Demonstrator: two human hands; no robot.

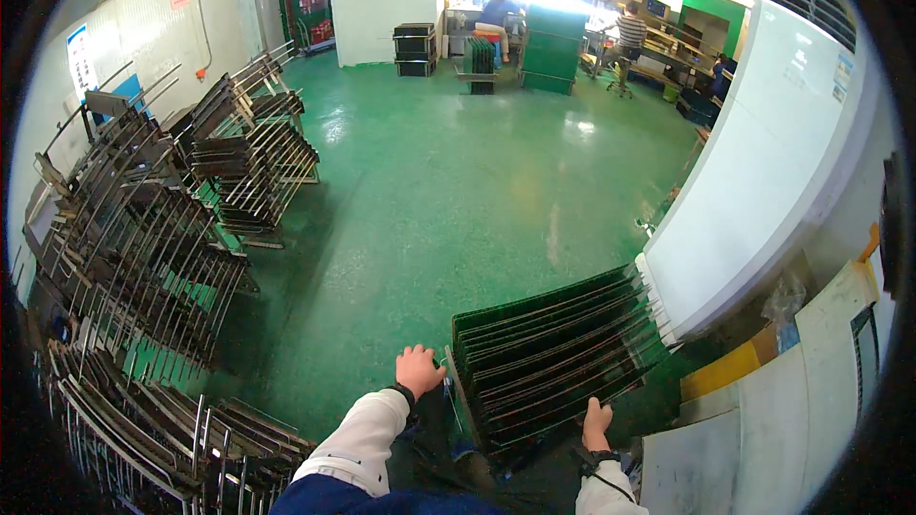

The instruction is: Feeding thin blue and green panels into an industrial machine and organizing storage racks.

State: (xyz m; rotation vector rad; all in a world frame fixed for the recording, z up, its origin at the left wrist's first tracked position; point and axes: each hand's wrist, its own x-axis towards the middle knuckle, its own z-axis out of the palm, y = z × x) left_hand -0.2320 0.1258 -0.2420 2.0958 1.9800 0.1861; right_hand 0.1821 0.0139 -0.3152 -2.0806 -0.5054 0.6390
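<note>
Leaning in close rows between the two hands, dark green panels (pixel 553 353) fill a wheeled rack (pixel 477 420). Left hand (pixel 419 369) is closed on the rack's near-left frame; right hand (pixel 597 424) grips the panels' near edge, both arms reaching forward.

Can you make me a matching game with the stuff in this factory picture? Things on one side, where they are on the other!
Things:
1. rack of green panels
2. empty metal racks
3. tall white cabinet
4. stack of black crates

Places:
A. far off, by the white wall
B. along the left side
C. between the left hand and right hand
D. on the right side

Pairs: 1-C, 2-B, 3-D, 4-A
</note>
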